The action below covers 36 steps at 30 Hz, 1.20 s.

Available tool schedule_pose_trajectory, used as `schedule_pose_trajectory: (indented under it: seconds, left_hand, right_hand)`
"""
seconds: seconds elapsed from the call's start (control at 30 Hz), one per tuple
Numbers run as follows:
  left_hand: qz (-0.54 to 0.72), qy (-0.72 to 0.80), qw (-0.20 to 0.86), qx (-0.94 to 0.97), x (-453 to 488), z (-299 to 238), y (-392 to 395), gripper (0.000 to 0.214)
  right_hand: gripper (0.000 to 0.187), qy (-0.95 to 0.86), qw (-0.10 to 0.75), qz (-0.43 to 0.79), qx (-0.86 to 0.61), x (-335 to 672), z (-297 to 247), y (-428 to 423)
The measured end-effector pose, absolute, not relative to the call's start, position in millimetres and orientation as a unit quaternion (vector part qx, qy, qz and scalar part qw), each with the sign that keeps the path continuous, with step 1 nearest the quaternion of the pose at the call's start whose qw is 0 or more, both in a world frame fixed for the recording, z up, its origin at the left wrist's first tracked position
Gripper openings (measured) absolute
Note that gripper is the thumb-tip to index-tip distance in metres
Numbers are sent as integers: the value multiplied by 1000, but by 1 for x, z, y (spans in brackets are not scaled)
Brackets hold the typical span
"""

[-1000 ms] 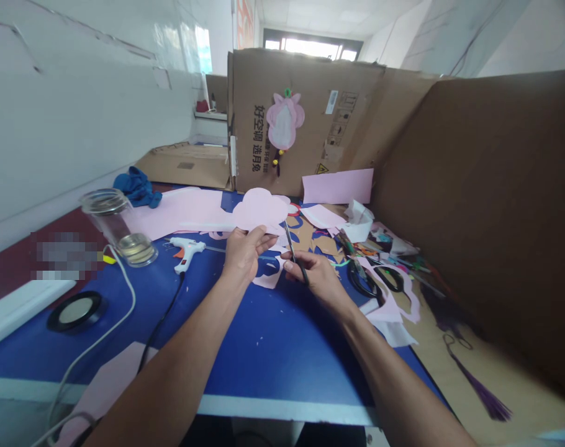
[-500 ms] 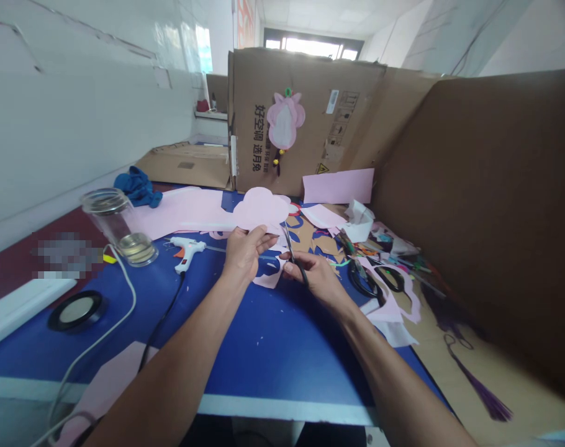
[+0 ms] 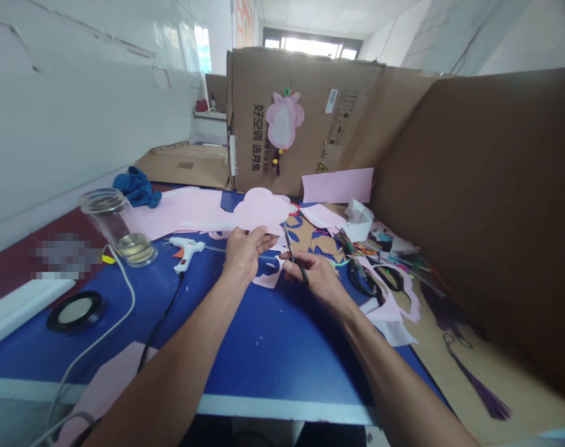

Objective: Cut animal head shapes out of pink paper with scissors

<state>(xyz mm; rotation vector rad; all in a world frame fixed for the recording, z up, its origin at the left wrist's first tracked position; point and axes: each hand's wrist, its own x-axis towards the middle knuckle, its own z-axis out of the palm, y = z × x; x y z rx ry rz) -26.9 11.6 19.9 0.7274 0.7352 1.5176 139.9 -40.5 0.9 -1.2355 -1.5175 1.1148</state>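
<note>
My left hand [image 3: 246, 251] pinches the lower edge of a pink cloud-shaped paper piece [image 3: 259, 209] between thumb and fingers. In my right hand [image 3: 314, 272] is a pair of dark-handled scissors [image 3: 290, 242], its blades pointing up at the right edge of the pink piece. Whether the blades touch the paper is too fine to tell. Below both hands a pink paper offcut [image 3: 267, 280] with a cut-out hollow lies on the blue table [image 3: 264, 347]. On the left, a white glue gun [image 3: 188, 253] with a black cord rests near my left wrist.
A glass jar [image 3: 119, 226] and a roll of black tape [image 3: 75, 311] stand at the left. Paper scraps [image 3: 385, 298] and tools crowd the right. Cardboard walls [image 3: 357, 124] rise behind and at the right; a pink ornament [image 3: 285, 121] hangs on the back one. A purple tassel [image 3: 490, 391] lies front right.
</note>
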Motion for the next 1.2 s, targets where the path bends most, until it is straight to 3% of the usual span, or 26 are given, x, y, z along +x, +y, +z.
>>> schedule_pose_trajectory:
  seconds: [1.2]
  left_hand:
    - [654, 320, 606, 319, -26, 19, 12, 26]
  right_hand:
    - [54, -602, 439, 456, -487, 139, 1, -40]
